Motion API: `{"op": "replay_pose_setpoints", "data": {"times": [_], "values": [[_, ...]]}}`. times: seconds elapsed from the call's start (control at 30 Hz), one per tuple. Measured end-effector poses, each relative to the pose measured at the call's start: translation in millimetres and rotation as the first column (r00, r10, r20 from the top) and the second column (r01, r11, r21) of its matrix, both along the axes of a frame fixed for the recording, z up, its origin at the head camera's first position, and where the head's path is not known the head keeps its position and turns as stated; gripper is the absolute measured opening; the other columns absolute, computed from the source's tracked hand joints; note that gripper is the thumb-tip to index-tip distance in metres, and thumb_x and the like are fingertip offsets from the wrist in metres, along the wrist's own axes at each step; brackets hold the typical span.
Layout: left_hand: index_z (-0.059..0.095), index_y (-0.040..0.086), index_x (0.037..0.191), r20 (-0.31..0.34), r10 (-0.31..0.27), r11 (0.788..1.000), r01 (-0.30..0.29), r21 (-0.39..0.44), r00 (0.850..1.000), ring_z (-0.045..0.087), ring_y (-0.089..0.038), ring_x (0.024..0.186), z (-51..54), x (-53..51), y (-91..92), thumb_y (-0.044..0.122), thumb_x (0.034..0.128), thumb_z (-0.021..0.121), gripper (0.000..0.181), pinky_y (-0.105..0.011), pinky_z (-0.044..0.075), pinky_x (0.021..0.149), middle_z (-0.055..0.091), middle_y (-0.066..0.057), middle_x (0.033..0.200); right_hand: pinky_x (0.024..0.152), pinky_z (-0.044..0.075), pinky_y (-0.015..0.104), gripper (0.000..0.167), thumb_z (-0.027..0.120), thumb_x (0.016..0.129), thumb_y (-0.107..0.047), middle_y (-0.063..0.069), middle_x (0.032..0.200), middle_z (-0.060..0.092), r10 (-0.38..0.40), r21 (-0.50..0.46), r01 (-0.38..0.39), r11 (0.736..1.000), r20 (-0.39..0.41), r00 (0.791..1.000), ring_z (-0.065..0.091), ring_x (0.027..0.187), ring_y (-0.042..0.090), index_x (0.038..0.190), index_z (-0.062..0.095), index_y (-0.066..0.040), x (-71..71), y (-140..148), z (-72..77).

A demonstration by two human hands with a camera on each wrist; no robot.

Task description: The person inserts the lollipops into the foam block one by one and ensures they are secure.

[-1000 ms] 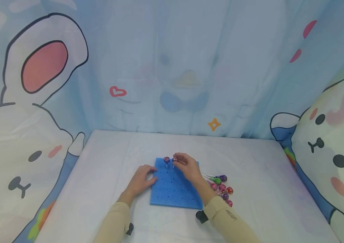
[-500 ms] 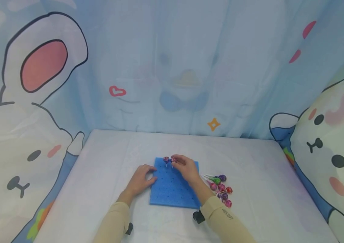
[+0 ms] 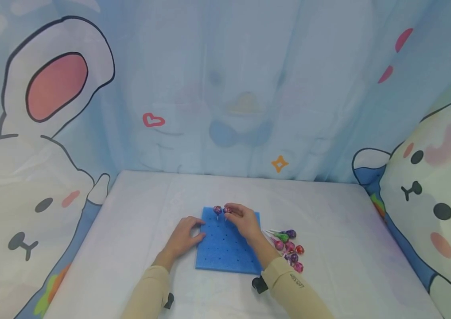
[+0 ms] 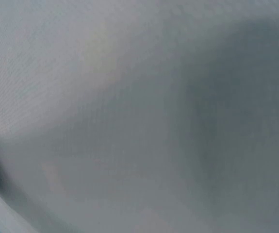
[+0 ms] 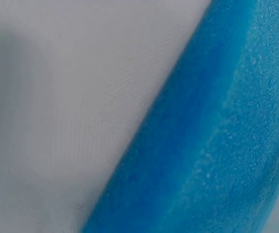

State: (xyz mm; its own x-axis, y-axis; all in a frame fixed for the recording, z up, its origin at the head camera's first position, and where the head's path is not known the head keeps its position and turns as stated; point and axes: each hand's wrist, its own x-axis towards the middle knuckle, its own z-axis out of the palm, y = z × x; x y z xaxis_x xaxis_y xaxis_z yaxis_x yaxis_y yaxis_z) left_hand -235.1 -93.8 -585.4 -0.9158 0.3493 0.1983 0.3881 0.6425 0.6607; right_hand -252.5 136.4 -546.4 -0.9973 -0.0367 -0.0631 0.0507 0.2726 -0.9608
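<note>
A blue foam board (image 3: 227, 252) with rows of small holes lies on the white-covered table. One wrapped lollipop (image 3: 217, 210) stands upright at its far edge, stick down. Just right of it, my right hand (image 3: 245, 221) pinches the head of a second lollipop (image 3: 227, 210), whose stick points down at the board; whether the tip sits in a hole is too small to tell. My left hand (image 3: 183, 235) rests against the board's left edge, thumb and fingers spread apart. The right wrist view shows the board's side (image 5: 178, 131) close up; the left wrist view is mostly white cloth.
Several wrapped lollipops (image 3: 290, 246) in purple, green, pink and red lie in a loose pile right of the board, beside the right forearm. A printed curtain (image 3: 241, 88) hangs behind the table's far edge (image 3: 309, 180).
Over the first half second my right hand shifts slightly left with its lollipop, closer to the standing one. Since then it has stayed almost still. The left hand keeps its place at the board.
</note>
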Motion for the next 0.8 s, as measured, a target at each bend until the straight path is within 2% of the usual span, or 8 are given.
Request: {"op": "replay_pose_setpoints", "data": {"times": [0.27, 0.43, 0.8], "values": [[0.062, 0.012, 0.121, 0.016, -0.002, 1.000, 0.002, 0.011, 1.000, 0.052, -0.024, 0.121, -1.0, -1.1, -0.3, 0.022, 0.0905, 0.069, 0.032, -0.043, 0.039, 0.108, 0.061, -0.004, 0.120, 0.102, 0.046, 0.041, 0.036, 0.070, 0.091, -0.018, 0.007, 0.129, 0.063, -0.010, -0.066, 0.011, 0.998, 0.009, 1.000, 0.055, 0.126, 0.025, 0.126, 0.064, -0.012, 1.3, -0.6, 0.6], [0.062, 0.012, 0.120, 0.003, -0.009, 1.000, 0.009, 0.010, 1.000, 0.052, -0.025, 0.121, -2.3, -2.1, -0.7, 0.021, 0.0902, 0.069, 0.032, -0.044, 0.039, 0.107, 0.062, -0.004, 0.120, 0.102, 0.046, 0.041, 0.039, 0.071, 0.090, -0.020, 0.009, 0.131, 0.062, -0.014, -0.058, 0.015, 0.998, 0.014, 1.000, 0.055, 0.126, 0.026, 0.128, 0.063, -0.012, 2.6, -0.3, 2.3], [0.061, 0.014, 0.121, 0.040, -0.001, 1.000, 0.001, 0.008, 0.999, 0.051, -0.024, 0.122, 0.1, -1.4, -0.9, 0.024, 0.0906, 0.069, 0.033, -0.042, 0.038, 0.109, 0.061, -0.002, 0.121, 0.103, 0.046, 0.040, 0.046, 0.073, 0.089, -0.022, 0.009, 0.133, 0.061, -0.012, -0.075, 0.014, 0.997, 0.029, 1.000, 0.054, 0.126, 0.025, 0.132, 0.060, -0.012, 4.0, 6.6, -1.0]]}}
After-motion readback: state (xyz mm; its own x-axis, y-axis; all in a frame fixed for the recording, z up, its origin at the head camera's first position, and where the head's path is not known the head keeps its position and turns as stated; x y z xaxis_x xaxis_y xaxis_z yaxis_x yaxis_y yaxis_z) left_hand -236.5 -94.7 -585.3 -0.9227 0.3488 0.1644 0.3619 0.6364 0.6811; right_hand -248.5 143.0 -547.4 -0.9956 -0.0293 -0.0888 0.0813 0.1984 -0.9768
